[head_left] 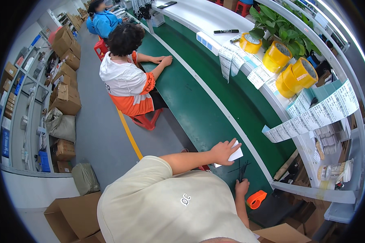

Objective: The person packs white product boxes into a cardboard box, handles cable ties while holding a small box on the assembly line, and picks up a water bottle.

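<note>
My left hand (224,152) reaches across in front of my body with its fingers over a white card or flat box (236,154) on the green work surface. Whether the white piece is a single sheet or a thin box is hard to tell. My right hand (242,186) is closed around a bunch of thin black strips (242,172) that look like cable ties, their ends pointing away from me. Some strips lie close to the white piece. Beside my right hand, on its right, rests an orange tape dispenser (256,199).
A green bench (198,109) runs away from me, with a white raised shelf (190,19) along its right. Yellow tape rolls (288,79) and label strips (316,115) sit there. A co-worker (125,77) sits farther along on the left. An opened carton (75,214) stands at lower left.
</note>
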{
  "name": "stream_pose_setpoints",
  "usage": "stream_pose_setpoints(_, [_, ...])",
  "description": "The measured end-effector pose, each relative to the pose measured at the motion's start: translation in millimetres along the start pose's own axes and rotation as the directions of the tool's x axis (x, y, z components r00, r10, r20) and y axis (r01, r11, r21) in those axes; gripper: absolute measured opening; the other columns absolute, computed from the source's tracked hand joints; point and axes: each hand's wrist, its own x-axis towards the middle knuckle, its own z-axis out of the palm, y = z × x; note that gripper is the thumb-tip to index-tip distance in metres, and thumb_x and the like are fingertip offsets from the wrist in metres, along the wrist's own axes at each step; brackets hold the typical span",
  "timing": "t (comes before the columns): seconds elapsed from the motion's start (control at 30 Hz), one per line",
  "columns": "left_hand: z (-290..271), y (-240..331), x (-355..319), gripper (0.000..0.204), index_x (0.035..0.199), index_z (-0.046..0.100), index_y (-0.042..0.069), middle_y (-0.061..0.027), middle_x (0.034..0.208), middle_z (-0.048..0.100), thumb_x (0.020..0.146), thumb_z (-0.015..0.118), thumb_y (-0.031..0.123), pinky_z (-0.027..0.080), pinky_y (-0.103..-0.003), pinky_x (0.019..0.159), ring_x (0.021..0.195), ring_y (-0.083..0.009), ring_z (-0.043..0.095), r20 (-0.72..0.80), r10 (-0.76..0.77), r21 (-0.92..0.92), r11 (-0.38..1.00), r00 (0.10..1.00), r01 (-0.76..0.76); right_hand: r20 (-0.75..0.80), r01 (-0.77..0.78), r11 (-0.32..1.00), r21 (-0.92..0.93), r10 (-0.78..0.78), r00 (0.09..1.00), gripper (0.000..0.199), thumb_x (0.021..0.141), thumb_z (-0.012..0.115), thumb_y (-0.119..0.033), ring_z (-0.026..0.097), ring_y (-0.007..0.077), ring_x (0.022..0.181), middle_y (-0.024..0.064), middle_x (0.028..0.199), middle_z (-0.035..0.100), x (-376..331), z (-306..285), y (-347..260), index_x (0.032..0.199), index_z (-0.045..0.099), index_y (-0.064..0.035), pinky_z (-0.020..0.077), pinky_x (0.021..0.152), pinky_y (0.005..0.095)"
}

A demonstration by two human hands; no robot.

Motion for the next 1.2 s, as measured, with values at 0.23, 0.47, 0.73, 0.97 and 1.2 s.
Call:
stream_pose_setpoints(0.23, [-1.9, 2.0, -0.1, 0.094, 0.155, 0.032, 0.009, -0.0283, 0.149, 0.036, 0.079, 0.069, 0.05, 0.055, -0.045, 0.077, 0.1, -0.0383, 0.063, -0.009, 0.005, 0.011, 1.0, 1.0, -0.005, 0.076, 0.057, 0.998, 0.007, -0.058, 0.995, 0.028, 0.081, 0.075, -0.019, 0.065, 0.0399, 0.101, 0.0196, 0.105, 0.066, 23.0, 8.2, 11.7, 0.102, 0.066, -0.003, 0.0523, 0.089, 0.0467])
stream_pose_setpoints(0.47, [-4.2, 3.3, -0.3, 0.093, 0.155, 0.032, 0.009, -0.0286, 0.149, 0.036, 0.08, 0.067, 0.05, 0.055, -0.045, 0.077, 0.1, -0.0385, 0.062, 0.016, -0.001, 0.013, 1.0, 1.0, 0.001, 0.105, 0.087, 0.996, 0.005, -0.087, 0.991, 0.014, 0.079, 0.073, -0.012, 0.068, 0.0392, 0.09, 0.0178, 0.087, 0.07, 31.8, 4.1, 13.7, 0.088, 0.066, -0.0039, 0.0542, 0.079, 0.0465])
stream_pose_setpoints(0.73, [-1.3, 1.7, -0.6, 0.093, 0.156, 0.031, 0.009, -0.0286, 0.15, 0.035, 0.08, 0.067, 0.051, 0.055, -0.045, 0.078, 0.102, -0.0389, 0.062, 0.012, 0.0, 0.013, 1.0, 1.0, 0.0, 0.01, 0.129, 0.991, -0.022, -0.129, 0.992, 0.018, 0.082, 0.066, -0.01, 0.066, 0.0415, 0.096, 0.0215, 0.102, 0.067, 17.6, 9.9, 2.6, 0.099, 0.066, -0.0037, 0.0532, 0.086, 0.0495])
stream_pose_setpoints(0.97, [-3.6, 2.1, -0.1, 0.094, 0.156, 0.031, 0.009, -0.0288, 0.15, 0.035, 0.08, 0.068, 0.05, 0.055, -0.045, 0.078, 0.103, -0.0392, 0.062, 0.018, -0.002, -0.001, 1.0, 1.0, 0.002, 0.041, 0.157, 0.983, -0.097, -0.154, 0.987, 0.017, 0.084, 0.059, -0.009, 0.066, 0.0424, 0.095, 0.0229, 0.103, 0.066, 19.2, 16.1, 2.1, 0.099, 0.064, -0.0017, 0.0537, 0.085, 0.0508])
stream_pose_setpoints(1.2, [-2.2, 2.6, 0.1, 0.095, 0.156, 0.031, 0.01, -0.0289, 0.15, 0.035, 0.078, 0.069, 0.048, 0.055, -0.045, 0.078, 0.102, -0.0393, 0.062, 0.018, -0.006, -0.023, 1.0, 1.0, 0.006, 0.034, 0.169, 0.97, -0.175, -0.165, 0.986, 0.018, 0.084, 0.058, -0.008, 0.066, 0.0424, 0.095, 0.0234, 0.103, 0.064, 19.2, 18.8, 1.2, 0.099, 0.062, -0.0001, 0.0549, 0.084, 0.0502])
